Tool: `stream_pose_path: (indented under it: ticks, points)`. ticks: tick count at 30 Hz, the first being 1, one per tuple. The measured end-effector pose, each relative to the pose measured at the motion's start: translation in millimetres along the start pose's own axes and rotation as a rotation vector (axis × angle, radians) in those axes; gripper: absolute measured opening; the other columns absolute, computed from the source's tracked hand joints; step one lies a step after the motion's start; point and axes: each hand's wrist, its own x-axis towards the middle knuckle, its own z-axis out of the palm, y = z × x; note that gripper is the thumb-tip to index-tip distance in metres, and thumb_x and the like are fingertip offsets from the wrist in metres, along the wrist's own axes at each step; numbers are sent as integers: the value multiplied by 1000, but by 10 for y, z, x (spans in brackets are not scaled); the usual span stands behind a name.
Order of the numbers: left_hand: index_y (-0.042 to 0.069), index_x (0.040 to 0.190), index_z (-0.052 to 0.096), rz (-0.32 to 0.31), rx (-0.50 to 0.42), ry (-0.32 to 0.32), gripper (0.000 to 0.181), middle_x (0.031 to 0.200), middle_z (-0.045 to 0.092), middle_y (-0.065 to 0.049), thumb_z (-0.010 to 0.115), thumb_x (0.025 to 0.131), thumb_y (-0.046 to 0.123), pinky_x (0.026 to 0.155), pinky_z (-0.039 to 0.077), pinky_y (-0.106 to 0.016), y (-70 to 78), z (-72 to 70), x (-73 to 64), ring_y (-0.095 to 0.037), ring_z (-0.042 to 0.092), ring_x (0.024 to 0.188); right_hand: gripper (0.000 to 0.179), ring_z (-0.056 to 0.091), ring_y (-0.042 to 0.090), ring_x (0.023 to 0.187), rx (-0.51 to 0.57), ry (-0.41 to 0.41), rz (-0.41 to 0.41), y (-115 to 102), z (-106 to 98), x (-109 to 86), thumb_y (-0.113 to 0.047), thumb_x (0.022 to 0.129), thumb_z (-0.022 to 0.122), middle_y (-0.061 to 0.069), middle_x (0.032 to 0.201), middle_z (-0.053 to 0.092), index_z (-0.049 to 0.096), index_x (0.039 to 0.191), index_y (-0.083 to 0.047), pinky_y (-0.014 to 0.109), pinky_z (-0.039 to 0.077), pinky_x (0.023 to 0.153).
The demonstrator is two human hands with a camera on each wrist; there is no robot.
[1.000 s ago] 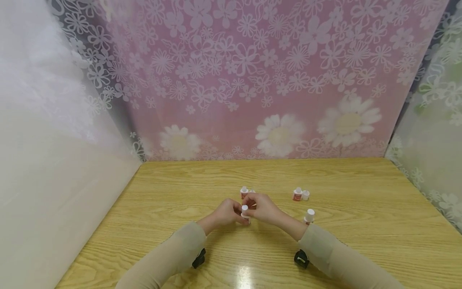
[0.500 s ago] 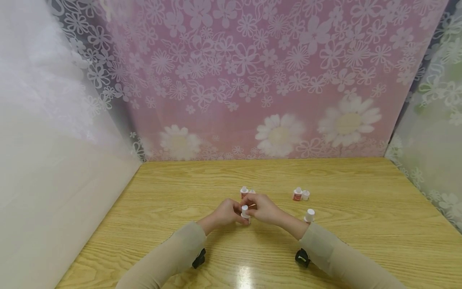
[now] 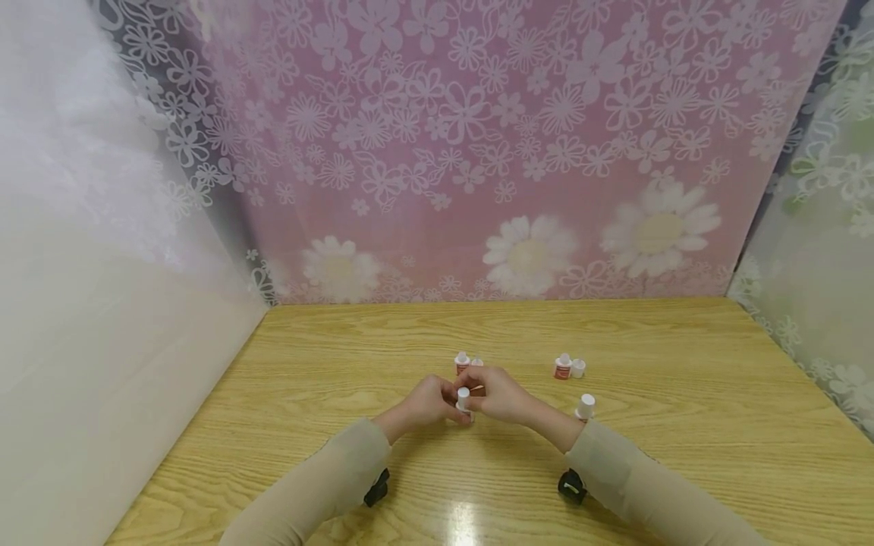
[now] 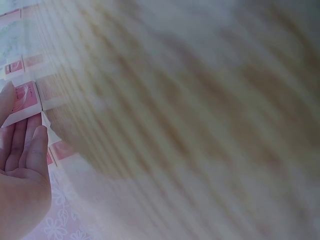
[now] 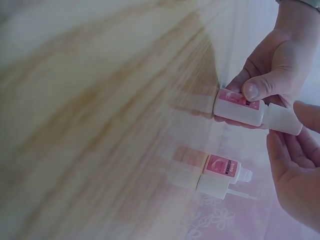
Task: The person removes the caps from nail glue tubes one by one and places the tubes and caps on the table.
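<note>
A small white bottle (image 5: pixel 240 108) with a pink label stands on the table, its white cap (image 5: pixel 282 119) on top. In the head view my left hand (image 3: pixel 428 400) holds the bottle from the left; the right wrist view shows its thumb pressed on the label. From the other side, my right hand (image 3: pixel 504 396) has thumb and fingers around the cap. Just behind the hands is an uncapped bottle (image 3: pixel 461 364) with a nozzle tip. Beside it stands a loose cap (image 5: pixel 214 186) with a thin pin sticking out.
Farther right, another uncapped bottle (image 3: pixel 563 368) stands next to its cap (image 3: pixel 578 368). A capped bottle (image 3: pixel 586 406) is close by my right forearm, its lower part hidden by the sleeve. Floral sheets (image 3: pixel 437 152) enclose the wooden table (image 3: pixel 341 341) at the back and sides.
My right hand and wrist have shifted very slightly, with its fingers still at the cap. The left hand and the other bottles stay in place.
</note>
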Motion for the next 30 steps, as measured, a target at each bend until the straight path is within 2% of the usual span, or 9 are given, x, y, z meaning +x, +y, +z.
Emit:
stream_pose_path:
  ticks: [1,6,8,14,21,30]
  points:
    - [2,73,68,5,-4,2,13,64,62,1,77,67,9,50,34,-19,4,0,-5,-5,44,57,14,55,26,94,3,0,3,-1,-1,-1,3,82,58,12,95,59,59,96,1,33,46,77]
    - [-5,74,66,27,-18,15,10,67,62,-10,73,69,0,51,34,-19,225,-23,-143,-6,44,57,15,56,24,90,-22,32,11,5,5,5,0,79,63,7,91,59,59,93,0,38,45,78]
    - [-6,75,66,23,-15,15,10,68,62,-13,73,69,-2,51,34,-20,239,-22,-151,-6,44,57,17,56,21,87,-48,48,21,3,10,8,0,76,66,4,88,59,59,91,-1,38,46,77]
    - [0,74,68,13,-6,10,11,65,62,-3,76,67,5,51,35,-20,11,0,-11,-5,46,57,18,56,17,80,-113,69,42,-12,10,6,-3,74,70,0,82,58,58,87,-4,30,46,68]
    - [3,74,68,-3,-8,-6,11,65,63,0,76,68,8,52,37,-21,-5,-16,-2,-6,49,58,20,54,13,73,-129,77,55,0,19,3,-7,72,73,-1,77,57,55,82,-6,24,44,60]
    - [-1,75,67,23,-37,4,12,67,63,-7,75,69,5,51,37,-21,16,-5,-19,-6,46,57,15,54,13,74,-143,76,39,4,23,1,-4,76,68,-2,77,56,54,81,-7,23,45,61]
